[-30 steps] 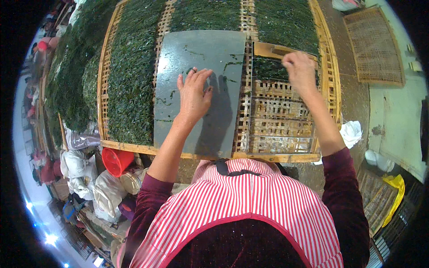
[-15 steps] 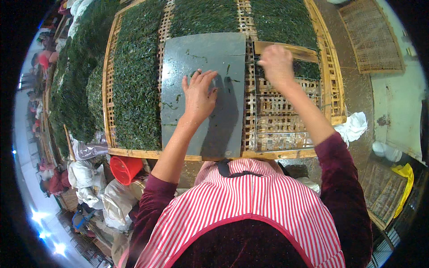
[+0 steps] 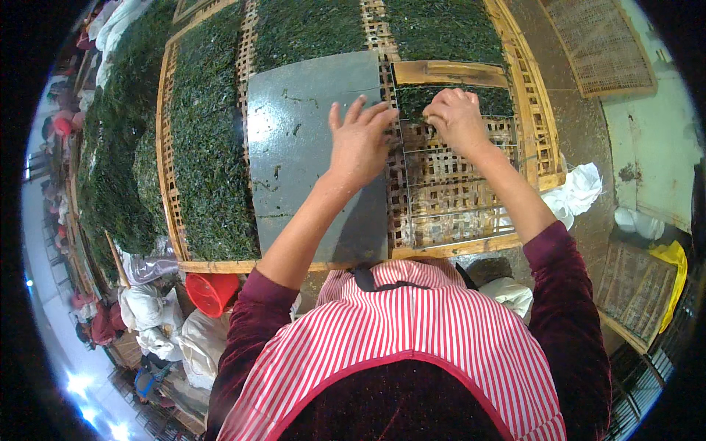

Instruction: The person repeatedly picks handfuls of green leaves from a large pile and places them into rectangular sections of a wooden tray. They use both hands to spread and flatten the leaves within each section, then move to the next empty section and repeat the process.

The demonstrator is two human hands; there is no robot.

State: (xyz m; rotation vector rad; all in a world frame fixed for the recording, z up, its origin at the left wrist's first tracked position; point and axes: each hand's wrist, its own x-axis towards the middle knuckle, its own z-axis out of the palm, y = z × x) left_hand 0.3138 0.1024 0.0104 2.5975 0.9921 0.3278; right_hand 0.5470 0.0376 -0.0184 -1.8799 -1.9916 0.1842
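My left hand (image 3: 358,147) is open, fingers spread, over the right part of a smooth grey board (image 3: 283,180) dotted with green scraps. That board rests on a woven bamboo rack (image 3: 397,220). Beside it, a thin rectangular wire frame (image 3: 463,214) with a wooden bar (image 3: 450,73) at its far end lies on the lattice. A strip of chopped dark-green seaweed (image 3: 412,98) fills the frame's far part. My right hand (image 3: 457,123) is closed at this strip's near edge, fingertips curled down; whatever they pinch is hidden.
Seaweed sheets (image 3: 209,147) cover the rack's left and far parts. A large seaweed heap (image 3: 118,162) lies to the left. Near the rack's front-left corner are a red bucket (image 3: 212,292) and white sacks (image 3: 202,345). Another woven mat (image 3: 599,48) leans at the far right.
My left hand has moved right, from the board's middle toward its right edge. My right hand has come nearer, from the wooden bar to the seaweed's near edge. The whole view has shifted slightly.
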